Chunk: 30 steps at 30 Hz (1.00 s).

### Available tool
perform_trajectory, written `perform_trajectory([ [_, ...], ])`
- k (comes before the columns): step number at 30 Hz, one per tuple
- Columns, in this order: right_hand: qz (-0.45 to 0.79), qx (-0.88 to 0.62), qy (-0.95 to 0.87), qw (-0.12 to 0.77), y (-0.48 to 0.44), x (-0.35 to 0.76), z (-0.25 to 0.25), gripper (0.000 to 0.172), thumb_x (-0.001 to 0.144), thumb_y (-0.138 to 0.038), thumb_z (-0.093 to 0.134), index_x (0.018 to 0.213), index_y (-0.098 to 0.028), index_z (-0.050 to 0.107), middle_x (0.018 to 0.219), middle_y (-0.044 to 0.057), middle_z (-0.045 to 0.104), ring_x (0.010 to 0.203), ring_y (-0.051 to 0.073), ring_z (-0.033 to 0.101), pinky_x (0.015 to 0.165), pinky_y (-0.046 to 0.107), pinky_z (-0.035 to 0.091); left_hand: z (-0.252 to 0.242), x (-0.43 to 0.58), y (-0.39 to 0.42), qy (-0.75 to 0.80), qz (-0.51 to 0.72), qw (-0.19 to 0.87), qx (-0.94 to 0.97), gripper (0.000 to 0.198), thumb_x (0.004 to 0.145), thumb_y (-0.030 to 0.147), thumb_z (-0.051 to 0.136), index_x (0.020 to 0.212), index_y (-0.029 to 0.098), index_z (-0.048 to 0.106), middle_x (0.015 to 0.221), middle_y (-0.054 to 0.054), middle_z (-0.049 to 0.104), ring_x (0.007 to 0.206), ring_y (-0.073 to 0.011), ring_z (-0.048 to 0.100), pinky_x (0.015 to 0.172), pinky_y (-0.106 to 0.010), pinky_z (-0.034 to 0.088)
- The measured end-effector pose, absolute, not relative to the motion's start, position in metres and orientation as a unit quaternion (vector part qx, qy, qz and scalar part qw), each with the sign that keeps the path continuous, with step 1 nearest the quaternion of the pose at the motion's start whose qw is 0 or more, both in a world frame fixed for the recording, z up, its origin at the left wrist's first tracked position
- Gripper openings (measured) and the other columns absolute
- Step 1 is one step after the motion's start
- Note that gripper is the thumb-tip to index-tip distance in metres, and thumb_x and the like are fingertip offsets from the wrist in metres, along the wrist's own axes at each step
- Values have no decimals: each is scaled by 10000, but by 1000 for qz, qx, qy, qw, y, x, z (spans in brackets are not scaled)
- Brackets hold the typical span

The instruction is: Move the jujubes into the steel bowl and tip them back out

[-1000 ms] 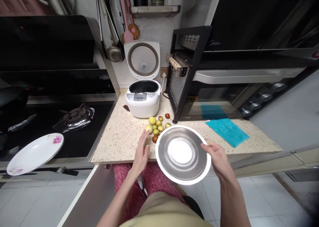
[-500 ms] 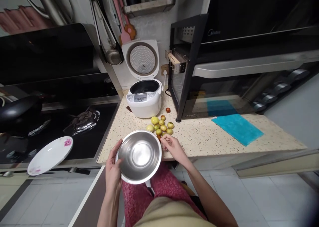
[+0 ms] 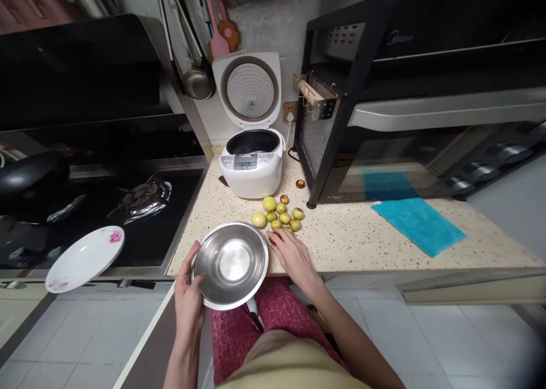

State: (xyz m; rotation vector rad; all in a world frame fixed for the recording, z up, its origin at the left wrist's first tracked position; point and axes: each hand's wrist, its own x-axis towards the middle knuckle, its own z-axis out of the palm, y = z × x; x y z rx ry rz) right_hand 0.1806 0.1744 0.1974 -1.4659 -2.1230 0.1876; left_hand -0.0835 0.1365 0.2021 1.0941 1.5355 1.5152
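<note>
My left hand holds a stainless steel bowl by its left rim, thumb inside, at the counter's front edge. Nothing lies in the bowl, and its mouth tilts toward me. Just right of it, the fingers of my right hand close around a reddish-brown jujube, which they partly hide. Beyond those fingers is a cluster of yellow-green jujubes, some with brown patches. A single dark red jujube lies apart, near the rack's foot.
A white rice cooker with its lid raised stands behind the fruit. To the right are a black rack with an oven and a blue cloth. At left, a white plate overhangs the stove.
My right hand has moved from beside the bowl's rim onto the reddish-brown jujube, its fingers reaching further forward. The bowl has shifted slightly left in view, and the camera has turned a little.
</note>
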Motion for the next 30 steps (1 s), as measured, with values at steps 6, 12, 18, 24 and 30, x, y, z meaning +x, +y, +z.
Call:
perform_trajectory([
  [6,24,-568,-793,216,171,181,196,402,924,-3,546,1272,-194,611,1167,139,657,1065,307,655,827,418,612,197,-78,133,591,544,288,521,466,929,259,588,1391,307,634,1614,-34,485,1559,-316,366,1325,-569,206],
  [12,101,-575,-762,280,158,192,194,288,972,-80,505,1202,-220,608,1132,130,684,1050,314,669,821,443,601,207,-73,129,609,470,225,599,455,1046,417,509,1491,328,541,1675,-45,383,1585,-288,317,1326,-530,213],
  [18,148,-514,-729,427,160,184,229,261,1013,-193,538,1266,-236,583,1234,127,672,1194,306,638,1023,468,533,214,-69,126,609,429,235,624,478,1044,437,512,1508,325,520,1699,-45,334,1587,-296,307,1320,-543,236],
  [24,192,-477,-819,256,171,151,247,282,928,-35,535,1128,-217,618,1126,82,700,1031,274,674,824,377,548,210,-53,114,600,392,212,665,510,1051,401,504,1553,330,450,1712,-69,288,1596,-308,280,1291,-574,297],
  [30,123,-518,-836,138,186,140,233,318,833,48,597,1018,-208,635,1032,82,710,965,273,677,727,335,499,204,-50,103,597,380,174,684,493,1052,364,506,1541,344,453,1704,-73,299,1591,-314,285,1279,-604,301],
])
